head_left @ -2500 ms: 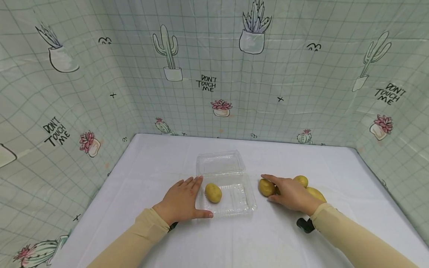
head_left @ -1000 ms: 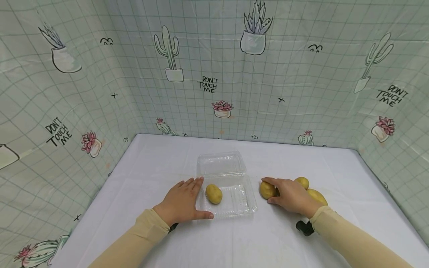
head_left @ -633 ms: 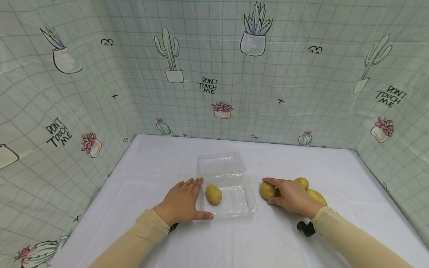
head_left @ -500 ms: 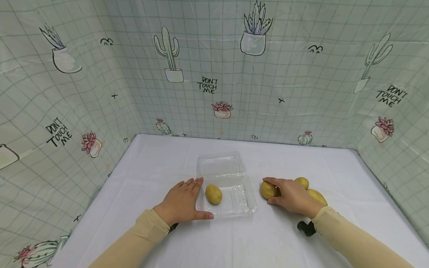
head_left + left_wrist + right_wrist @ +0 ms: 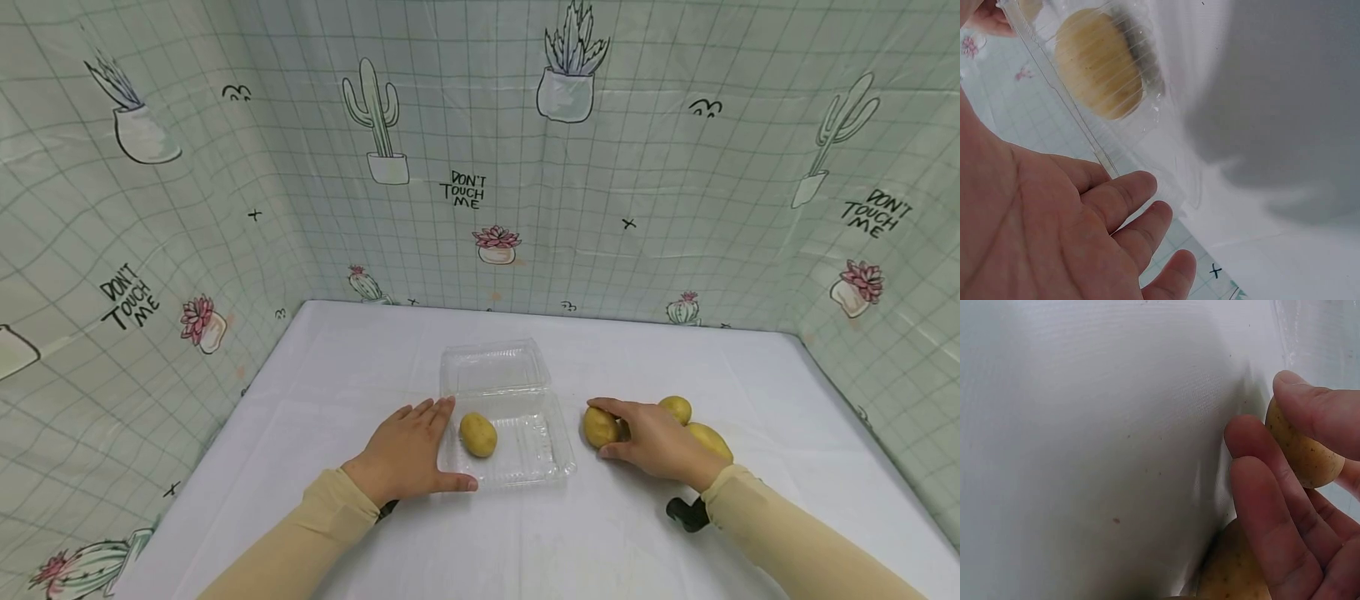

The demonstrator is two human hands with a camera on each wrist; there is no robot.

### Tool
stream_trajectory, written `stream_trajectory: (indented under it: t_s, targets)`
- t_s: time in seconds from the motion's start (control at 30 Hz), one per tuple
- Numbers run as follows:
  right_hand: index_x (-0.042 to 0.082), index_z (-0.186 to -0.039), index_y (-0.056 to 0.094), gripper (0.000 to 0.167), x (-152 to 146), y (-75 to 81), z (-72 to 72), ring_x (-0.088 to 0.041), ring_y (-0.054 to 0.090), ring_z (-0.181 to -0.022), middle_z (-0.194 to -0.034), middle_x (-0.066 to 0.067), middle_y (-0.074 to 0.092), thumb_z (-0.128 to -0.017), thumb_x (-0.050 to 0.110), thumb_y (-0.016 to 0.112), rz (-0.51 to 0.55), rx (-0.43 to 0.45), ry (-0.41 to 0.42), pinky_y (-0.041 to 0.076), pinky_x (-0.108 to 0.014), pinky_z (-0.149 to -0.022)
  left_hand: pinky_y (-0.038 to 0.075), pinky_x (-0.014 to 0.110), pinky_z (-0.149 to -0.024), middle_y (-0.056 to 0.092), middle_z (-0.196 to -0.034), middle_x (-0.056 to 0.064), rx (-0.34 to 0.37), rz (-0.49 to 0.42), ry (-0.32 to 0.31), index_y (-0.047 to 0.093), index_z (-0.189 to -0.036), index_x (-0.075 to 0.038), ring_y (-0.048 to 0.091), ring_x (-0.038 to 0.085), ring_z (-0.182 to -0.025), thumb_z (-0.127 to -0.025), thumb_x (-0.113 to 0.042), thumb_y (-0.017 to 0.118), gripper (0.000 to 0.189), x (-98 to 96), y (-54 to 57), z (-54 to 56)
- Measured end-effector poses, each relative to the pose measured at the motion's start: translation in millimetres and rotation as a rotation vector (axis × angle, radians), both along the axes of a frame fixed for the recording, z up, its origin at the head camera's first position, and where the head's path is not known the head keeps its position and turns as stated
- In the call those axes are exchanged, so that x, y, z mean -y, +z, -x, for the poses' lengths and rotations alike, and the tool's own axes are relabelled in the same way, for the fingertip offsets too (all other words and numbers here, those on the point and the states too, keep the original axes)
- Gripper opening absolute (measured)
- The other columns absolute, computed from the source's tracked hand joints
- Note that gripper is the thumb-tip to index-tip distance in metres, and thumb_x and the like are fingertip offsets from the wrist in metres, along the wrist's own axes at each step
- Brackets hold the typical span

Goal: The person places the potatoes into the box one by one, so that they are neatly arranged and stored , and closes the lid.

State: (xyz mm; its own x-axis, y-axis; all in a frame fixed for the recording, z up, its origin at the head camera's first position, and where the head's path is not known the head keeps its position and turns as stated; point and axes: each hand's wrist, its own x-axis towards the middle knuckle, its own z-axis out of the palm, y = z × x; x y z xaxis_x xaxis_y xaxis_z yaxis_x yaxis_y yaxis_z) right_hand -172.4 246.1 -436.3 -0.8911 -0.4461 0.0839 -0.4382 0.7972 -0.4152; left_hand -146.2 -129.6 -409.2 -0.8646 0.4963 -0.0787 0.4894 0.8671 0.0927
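Observation:
A clear plastic clamshell container (image 5: 525, 446) lies with its lid (image 5: 491, 368) folded back, and one potato (image 5: 478, 434) sits in its left half. My left hand (image 5: 408, 454) rests at the container's left side, fingers straight along the edge and thumb along the front. In the left wrist view, that potato (image 5: 1099, 62) shows through the ribbed plastic wall. Right of the container, my right hand (image 5: 656, 437) pinches a second potato (image 5: 598, 427) between thumb and fingers. The right wrist view shows the thumb on this potato (image 5: 1304, 450), close over the cloth, with two other fingers extended beside it.
Two more potatoes lie by the right hand: a small one (image 5: 677, 408) behind it and a larger one (image 5: 708, 440) beside the wrist. A white cloth covers the table (image 5: 360, 350). Patterned fabric (image 5: 480, 150) surrounds the back and sides. A black strap piece (image 5: 687, 514) sits under the right wrist.
Since the earliest frame, the right fingers have settled lower around the potato, which has shifted very slightly. The left hand, container and other potatoes look the same.

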Motion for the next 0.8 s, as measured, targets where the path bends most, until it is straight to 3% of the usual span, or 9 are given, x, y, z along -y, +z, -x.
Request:
stream_trajectory:
  t_s: [0.13, 0.33, 0.57, 0.8]
  targets:
    - [0.013, -0.142, 0.056, 0.071, 1, 1.1, -0.6, -0.019, 0.06, -0.109, -0.133, -0.006, 0.062, -0.079, 0.025, 0.087, 0.018, 0.008, 0.001, 0.048, -0.048, -0.096, 0.03, 0.048, -0.114, 0.039, -0.155, 0.014, 0.0, -0.001, 0.001, 0.033, -0.153, 0.002, 0.036, 0.033, -0.142, -0.077, -0.085, 0.054, 0.117, 0.3, -0.3, -0.3]
    - [0.013, -0.142, 0.056, 0.071, 2, 2.6, 1.0, -0.016, 0.056, -0.09, -0.126, -0.001, 0.064, -0.079, 0.023, 0.087, 0.043, 0.015, 0.007, 0.048, -0.04, -0.085, 0.031, 0.049, -0.113, 0.039, -0.155, 0.014, -0.01, 0.0, 0.0, 0.034, -0.153, 0.002, 0.037, 0.033, -0.141, -0.077, -0.086, 0.052, 0.118, 0.8, -0.9, -0.8]
    - [0.013, -0.143, 0.054, 0.071, 2, 9.0, 5.0, -0.008, 0.052, -0.063, -0.089, 0.007, 0.063, -0.08, 0.018, 0.086, 0.107, 0.05, 0.025, 0.045, -0.029, -0.069, 0.03, 0.049, -0.113, 0.038, -0.155, 0.014, -0.009, -0.008, -0.003, 0.033, -0.153, 0.002, 0.036, 0.033, -0.141, -0.078, -0.084, 0.055, 0.116, 0.7, -1.0, 0.2]
    - [0.009, -0.142, 0.054, 0.07, 7, 21.6, 7.1, -0.008, 0.059, -0.062, -0.112, -0.004, 0.064, -0.079, 0.009, 0.085, 0.175, 0.071, 0.038, 0.05, -0.026, -0.06, 0.03, 0.049, -0.113, 0.038, -0.155, 0.015, -0.001, -0.012, 0.002, 0.033, -0.153, 0.002, 0.037, 0.033, -0.141, -0.077, -0.083, 0.056, 0.116, 0.7, -1.0, -0.1]
